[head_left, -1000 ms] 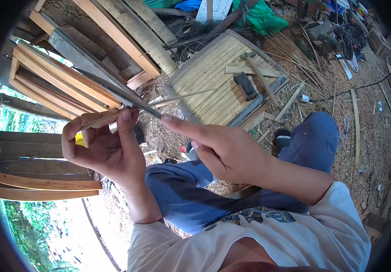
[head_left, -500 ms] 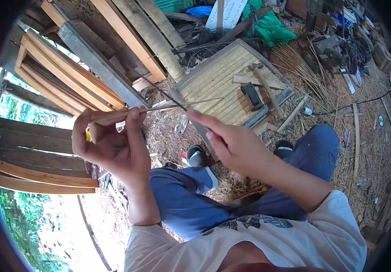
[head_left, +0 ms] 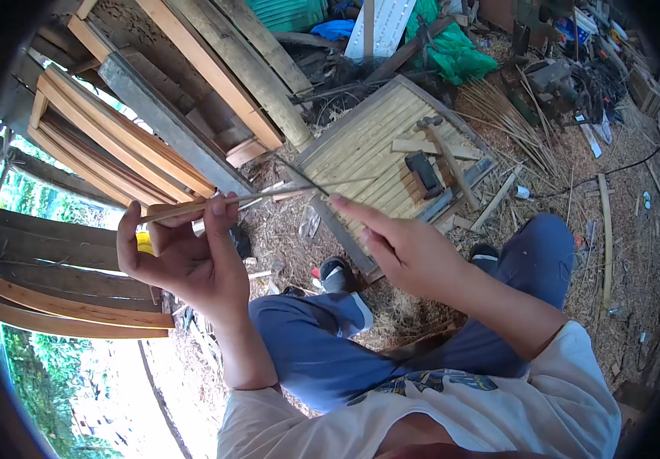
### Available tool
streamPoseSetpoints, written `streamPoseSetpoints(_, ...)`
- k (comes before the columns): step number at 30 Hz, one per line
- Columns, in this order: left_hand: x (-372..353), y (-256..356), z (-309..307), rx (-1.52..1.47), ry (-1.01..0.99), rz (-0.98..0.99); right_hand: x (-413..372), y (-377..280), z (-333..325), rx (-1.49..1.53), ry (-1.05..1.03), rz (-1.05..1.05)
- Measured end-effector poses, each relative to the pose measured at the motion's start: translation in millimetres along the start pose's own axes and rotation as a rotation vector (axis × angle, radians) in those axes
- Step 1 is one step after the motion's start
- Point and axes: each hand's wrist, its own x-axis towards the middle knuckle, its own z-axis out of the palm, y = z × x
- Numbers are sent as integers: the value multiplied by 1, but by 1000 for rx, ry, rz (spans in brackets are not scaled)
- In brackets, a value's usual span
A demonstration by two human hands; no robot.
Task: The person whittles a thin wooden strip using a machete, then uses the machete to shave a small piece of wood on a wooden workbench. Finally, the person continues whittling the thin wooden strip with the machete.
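Note:
Between the thumb and fingers of my left hand (head_left: 192, 256) lies a thin bamboo strip (head_left: 257, 196), running right past the fingertips to a fine point above the slatted panel. My right hand (head_left: 425, 256) is closed with its index finger reaching along a narrow dark knife (head_left: 299, 174). The knife's handle is hidden inside that hand. Its blade slants up and to the left, crossing the strip right by the index fingertip.
A slatted wooden panel (head_left: 345, 164) lies ahead of my feet, bearing a hammer (head_left: 452, 164) and a dark block (head_left: 423, 174). Wooden frames (head_left: 116, 138) and planks stand left. Bamboo sticks (head_left: 513, 126) lie right on the shaving-strewn ground, near a green plastic sheet (head_left: 464, 61).
The knife's blade has swung to a shorter, lower-looking slant across the strip. Both hands have shifted slightly, the right one a little to the right and down. The view has tilted slightly.

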Motion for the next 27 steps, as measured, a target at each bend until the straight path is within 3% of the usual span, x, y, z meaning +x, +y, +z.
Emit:
streamPoseSetpoints(5,-2,7,10,-37,45,24,-10,-5,10,62,118,-320)
streamPoseSetpoints(7,-2,7,11,-9,42,21,-7,4,15,109,110,-238)
streamPoseSetpoints(11,5,-4,4,52,9,17,7,19,1,25,-9,116)
streamPoseSetpoints(14,9,-9,1,-1,11,-27,7,22,-3,30,-12,110)
streamPoseSetpoints(19,9,-4,9,14,52,-32,-1,22,12,44,137,-181)
streamPoseSetpoints(21,6,-4,7,20,29,-31,-3,26,16,38,130,-138)
streamPoseSetpoints(24,9,-10,0,78,-6,-18,3,40,9,19,56,143)
streamPoseSetpoints(27,12,-20,-5,28,6,-70,7,53,8,87,112,101)
